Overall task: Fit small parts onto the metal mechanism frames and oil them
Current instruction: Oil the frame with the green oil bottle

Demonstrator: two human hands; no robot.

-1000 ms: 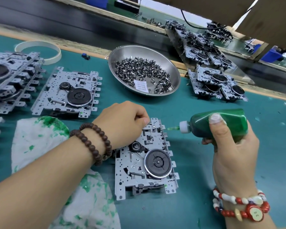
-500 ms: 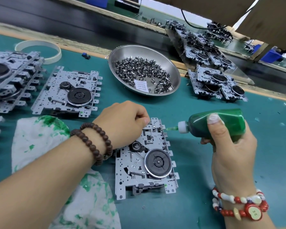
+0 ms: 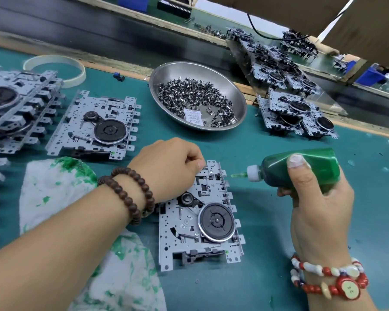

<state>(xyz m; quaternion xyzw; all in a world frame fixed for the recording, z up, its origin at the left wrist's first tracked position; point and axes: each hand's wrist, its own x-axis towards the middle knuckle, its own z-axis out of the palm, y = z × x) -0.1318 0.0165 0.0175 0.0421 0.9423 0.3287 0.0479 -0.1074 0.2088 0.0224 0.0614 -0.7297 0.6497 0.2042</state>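
Green oil bottle (image 3: 301, 170) beside frame (image 3: 198, 223)

A: What lies at the near left?
B: A white cloth (image 3: 61, 198), stained green, flat on the green mat (image 3: 267, 277).
A: And at the far left?
B: A pale ring (image 3: 54, 63); a small blue piece (image 3: 118, 76) near it.
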